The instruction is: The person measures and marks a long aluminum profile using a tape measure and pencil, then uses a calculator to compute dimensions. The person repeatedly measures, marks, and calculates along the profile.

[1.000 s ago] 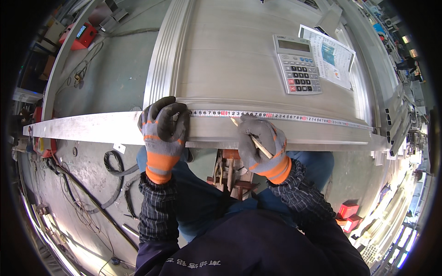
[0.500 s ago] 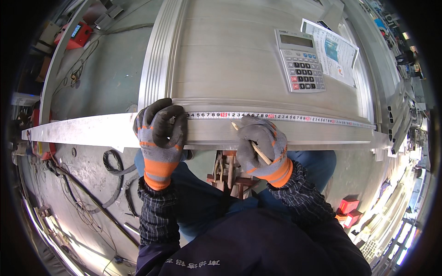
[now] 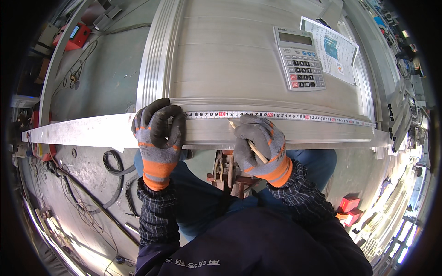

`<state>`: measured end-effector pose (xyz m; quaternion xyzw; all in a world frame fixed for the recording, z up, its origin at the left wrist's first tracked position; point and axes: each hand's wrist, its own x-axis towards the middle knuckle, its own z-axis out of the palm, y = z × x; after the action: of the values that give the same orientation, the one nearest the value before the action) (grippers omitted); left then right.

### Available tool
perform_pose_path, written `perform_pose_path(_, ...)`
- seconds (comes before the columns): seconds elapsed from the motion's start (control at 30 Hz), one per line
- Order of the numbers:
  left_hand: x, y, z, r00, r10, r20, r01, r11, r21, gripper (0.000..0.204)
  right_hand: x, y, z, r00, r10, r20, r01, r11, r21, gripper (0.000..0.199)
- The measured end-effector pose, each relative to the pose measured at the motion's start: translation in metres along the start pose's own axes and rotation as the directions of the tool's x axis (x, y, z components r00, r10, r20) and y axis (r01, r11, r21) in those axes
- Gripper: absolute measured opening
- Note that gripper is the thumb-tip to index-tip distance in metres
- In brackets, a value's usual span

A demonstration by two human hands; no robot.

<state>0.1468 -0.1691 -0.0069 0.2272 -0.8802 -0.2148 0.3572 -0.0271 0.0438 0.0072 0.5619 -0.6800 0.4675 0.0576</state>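
A long silver metal bar [image 3: 207, 132] lies crosswise in front of me, with a white measuring tape [image 3: 287, 117] stretched along it toward the right. My left hand [image 3: 156, 133], in a grey and orange glove with dark fingers, is closed at the tape's left end, thumb and fingers curled together. That end of the tape is hidden under the fingers. My right hand [image 3: 269, 138], gloved alike, rests at the bar just below the tape. It grips a light wooden pencil [image 3: 258, 153], whose point reaches the bar close under the tape's markings.
Beyond the bar is a wide metal panel [image 3: 221, 60] with a ribbed left edge. A grey calculator [image 3: 300, 57] and a printed paper sheet [image 3: 344, 62] lie on it. Black hose [image 3: 112, 161] coils on the floor at left; a red device [image 3: 78, 37] is far left. Red boxes [image 3: 351, 203] sit lower right.
Only a very slight shift of the whole view shows. Both hands, the tape and the pencil keep their places along the bar.
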Motion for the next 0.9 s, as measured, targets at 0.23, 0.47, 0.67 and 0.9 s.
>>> perform_pose_path(0.23,-0.0005,-0.0025,-0.0008,1.000,0.008,0.001,-0.008,1.000,-0.012,0.023,0.0006,-0.0016,-0.0029,0.999,0.008,0.047,-0.008,1.000,0.004,0.029)
perform_pose_path(0.47,0.0011,0.0016,-0.0022,1.000,-0.005,0.011,0.005,1.000,-0.007,0.022,-0.0001,0.0016,0.0008,1.000,-0.027,0.001,0.027,1.000,0.009,0.028)
perform_pose_path(0.67,0.0014,0.0017,-0.0008,1.000,0.003,0.002,-0.003,1.000,-0.017,0.023,0.0000,-0.0007,-0.0004,1.000,0.020,-0.003,-0.019,0.999,0.042,0.027)
perform_pose_path(0.9,0.0019,0.0033,-0.0013,1.000,-0.011,0.001,0.011,0.999,-0.036,0.022,0.0001,0.0010,0.0022,0.999,-0.024,-0.023,0.025,1.000,0.017,0.028)
